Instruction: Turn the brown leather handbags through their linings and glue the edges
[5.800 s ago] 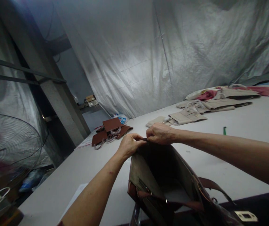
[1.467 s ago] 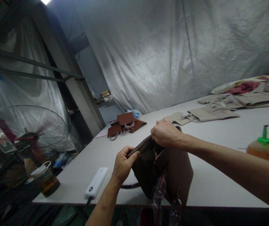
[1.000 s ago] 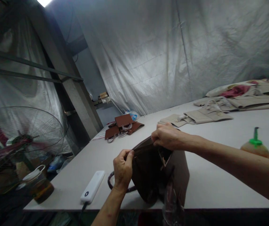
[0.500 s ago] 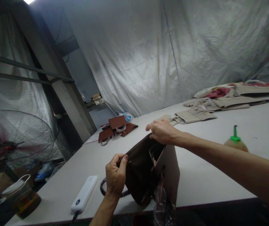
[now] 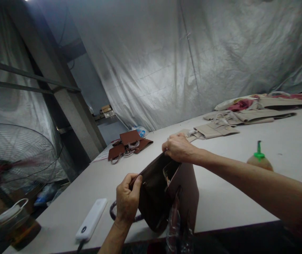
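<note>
A dark brown handbag stands at the table's near edge with its mouth spread, showing a dark lining and an inner pocket. My left hand pinches the rim at the bag's left corner, thumb on the inside. At the far corner of the same rim, my right hand grips the edge with fingers closed. A plastic-wrapped handle hangs at the front of the bag. Behind my left hand, part of another dark handle shows. The bag's bottom is partly hidden.
On the white table lie brown handbags, beige bag pieces and a white power bank with a cable. A round bottle with a green nozzle stands right. Left are a fan and a jug of brown liquid.
The whole view has shifted slightly, with the things appearing a little farther left. Both hands keep their grip on the bag's rim, and the bag stays spread.
</note>
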### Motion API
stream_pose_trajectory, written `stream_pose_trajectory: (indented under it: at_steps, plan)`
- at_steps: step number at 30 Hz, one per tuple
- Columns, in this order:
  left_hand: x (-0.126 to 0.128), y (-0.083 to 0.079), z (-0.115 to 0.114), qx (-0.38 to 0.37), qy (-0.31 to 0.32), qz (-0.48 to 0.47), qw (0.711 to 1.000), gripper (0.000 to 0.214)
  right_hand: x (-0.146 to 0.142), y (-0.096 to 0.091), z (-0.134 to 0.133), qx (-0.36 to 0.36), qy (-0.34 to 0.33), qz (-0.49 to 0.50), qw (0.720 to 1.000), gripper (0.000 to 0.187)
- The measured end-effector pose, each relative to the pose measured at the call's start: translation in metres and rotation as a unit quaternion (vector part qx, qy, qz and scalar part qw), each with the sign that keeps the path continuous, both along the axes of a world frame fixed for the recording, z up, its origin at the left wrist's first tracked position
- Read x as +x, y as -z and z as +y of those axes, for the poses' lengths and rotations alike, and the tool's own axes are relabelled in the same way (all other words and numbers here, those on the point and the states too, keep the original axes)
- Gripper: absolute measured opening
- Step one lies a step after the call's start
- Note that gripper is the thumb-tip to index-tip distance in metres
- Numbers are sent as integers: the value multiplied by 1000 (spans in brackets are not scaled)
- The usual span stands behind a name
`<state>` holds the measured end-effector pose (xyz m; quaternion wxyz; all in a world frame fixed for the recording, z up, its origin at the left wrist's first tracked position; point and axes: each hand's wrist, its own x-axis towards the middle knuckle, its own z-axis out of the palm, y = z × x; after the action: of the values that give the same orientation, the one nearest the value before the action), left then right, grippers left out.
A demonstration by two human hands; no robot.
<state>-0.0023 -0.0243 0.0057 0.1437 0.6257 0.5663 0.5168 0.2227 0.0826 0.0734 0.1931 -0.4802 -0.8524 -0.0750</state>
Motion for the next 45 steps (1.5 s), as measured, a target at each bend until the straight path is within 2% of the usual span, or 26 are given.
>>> stream_pose_trajectory:
  at_steps: [4, 7, 11, 13, 16, 18, 22, 26, 30, 34, 40, 45]
  plan:
    - [-3, -20, 5, -71, 21, 73, 995, 33, -5, -1, 0, -7, 0, -6, 1000, 19]
    - [-1, -39, 12, -141, 37, 134, 980, 32, -8, -1, 0, -12, 2, -11, 1000, 17]
    - [3, -58, 19, -120, 26, 310, 943, 23, -10, -3, -4, -20, 9, -19, 1000, 17]
    - [4, -66, 22, -118, 28, 375, 919, 26, -9, -5, -7, -26, 10, -21, 999, 17]
    - [6, -77, 32, -170, 60, 411, 893, 23, -7, -6, -10, -31, 9, -22, 999, 17]
    - [12, -82, 42, -180, 72, 421, 886, 20, -7, -7, -11, -31, 7, -19, 999, 17]
    - [32, -81, 60, -108, 84, 410, 902, 21, -6, -5, -10, -24, -5, -15, 1000, 18]
    - [43, -76, 69, -60, 89, 431, 896, 21, 2, -1, -9, -4, -13, 1, 1000, 19]
    - [36, -75, 72, -81, 73, 403, 908, 19, 20, 4, -7, -12, -26, 21, 999, 20]
    - [29, -74, 72, -90, 98, 373, 918, 19, 31, 4, -5, -12, -14, 35, 999, 13]
    - [27, -71, 71, -134, 148, 316, 927, 31, 28, 2, -7, -19, 10, 43, 999, 15]
    - [25, -70, 71, -149, 167, 294, 929, 31, 27, 2, -5, -13, 13, 48, 999, 16]
